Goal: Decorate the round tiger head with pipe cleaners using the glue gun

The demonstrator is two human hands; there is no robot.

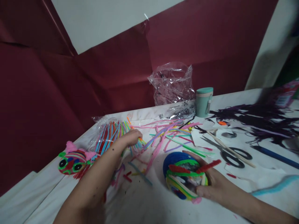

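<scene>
My right hand (210, 183) grips a round blue ball-like craft piece (171, 160), its fingers partly hidden behind it. Green, red and yellow fuzzy pipe cleaners cross the ball's surface, and one red pipe cleaner (211, 166) sticks out to the right. Farther back on the left, my left hand (134, 137) has its fingers curled round the ends of a bundle of coloured pipe cleaners (112, 135); its fingertips are mostly hidden. Loose pink, purple and green pipe cleaners (161, 140) lie spread just right of that hand.
A decorated animal-like head (73, 160) lies at left. Black-handled scissors (230, 157), a wooden stick (243, 157), purple shreds (254, 119) and a blue pen-like stick (277, 155) are on the right. A lidded green cup (204, 102) and a clear plastic bag (173, 84) stand behind.
</scene>
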